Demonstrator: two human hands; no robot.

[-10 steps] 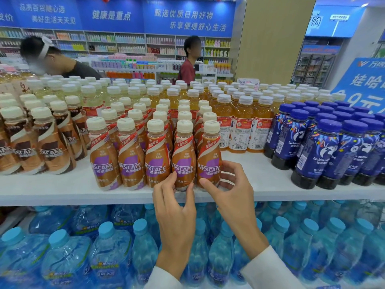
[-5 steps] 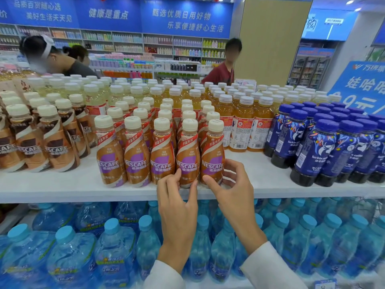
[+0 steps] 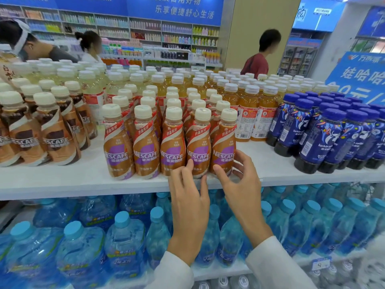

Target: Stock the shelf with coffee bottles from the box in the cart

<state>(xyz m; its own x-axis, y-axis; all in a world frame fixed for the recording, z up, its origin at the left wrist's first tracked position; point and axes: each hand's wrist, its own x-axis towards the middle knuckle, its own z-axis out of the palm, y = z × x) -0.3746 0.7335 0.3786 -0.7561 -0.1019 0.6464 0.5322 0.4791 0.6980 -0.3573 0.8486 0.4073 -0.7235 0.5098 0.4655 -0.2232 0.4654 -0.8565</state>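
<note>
At the front edge of the shelf, the right hand curls its fingers round the upright end coffee bottle, while the left hand touches the neighbouring bottle with relaxed fingers.

Bright, even store light falls from overhead, leaving only faint, soft shadows on the white shelf under the coffee bottles, whose pale caps and plastic carry a mild sheen. Their front labels read sharp, while the people and far shelving behind are soft, and the water bottles at the lower left smear with blur. Wide-angle distortion bows the shelf edge and tilts the blue bottles at the right outward
</note>
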